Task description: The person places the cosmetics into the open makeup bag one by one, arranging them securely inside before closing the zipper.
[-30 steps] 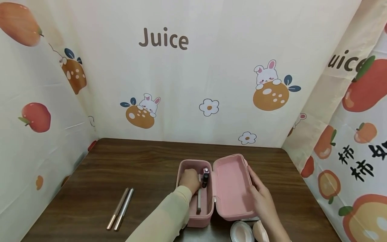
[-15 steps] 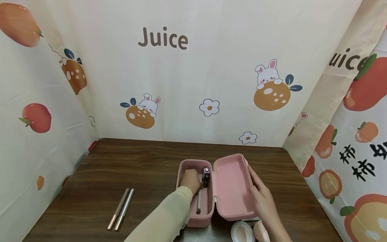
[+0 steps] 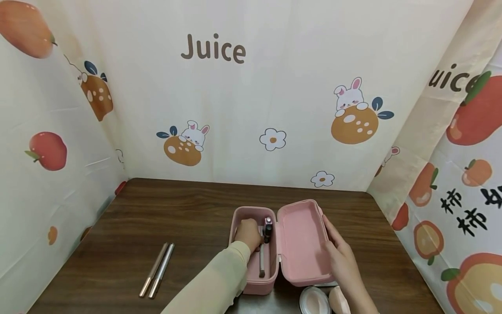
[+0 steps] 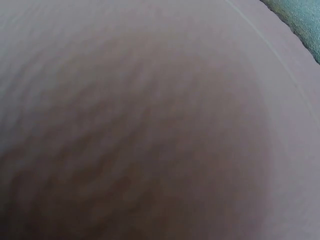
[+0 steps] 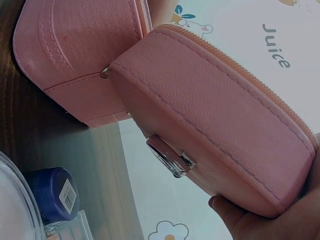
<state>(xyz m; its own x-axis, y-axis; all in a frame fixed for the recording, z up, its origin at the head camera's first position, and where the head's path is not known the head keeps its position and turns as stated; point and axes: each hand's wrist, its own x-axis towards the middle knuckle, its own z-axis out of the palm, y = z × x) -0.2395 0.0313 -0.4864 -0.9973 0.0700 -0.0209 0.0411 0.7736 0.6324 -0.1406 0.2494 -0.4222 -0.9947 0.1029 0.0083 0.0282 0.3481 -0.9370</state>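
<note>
A pink zip-up cosmetic case [image 3: 260, 286] stands on the table with its lid [image 3: 302, 244] swung out to the right. My left hand [image 3: 248, 233] reaches down inside it; its fingertips are hidden. Beside that hand in the case lie a makeup brush [image 3: 262, 261] and a black tube with a silvery end [image 3: 268, 231]. My right hand [image 3: 341, 253] grips the lid's outer edge, and the right wrist view shows the lid's outside [image 5: 215, 105] with its silver clasp [image 5: 170, 157]. The left wrist view is filled by a blurred pink surface [image 4: 160, 125].
Two slim metallic tubes [image 3: 157, 272] lie side by side on the table's left. Near the front are a round compact [image 3: 315, 301] and a beige item [image 3: 338, 300]. A blue jar [image 5: 55, 192] and a small clear palette [image 5: 70, 229] show below the lid.
The brush in the case has shifted slightly to the right beside my left hand, which has barely moved. My right hand stays on the lid.
</note>
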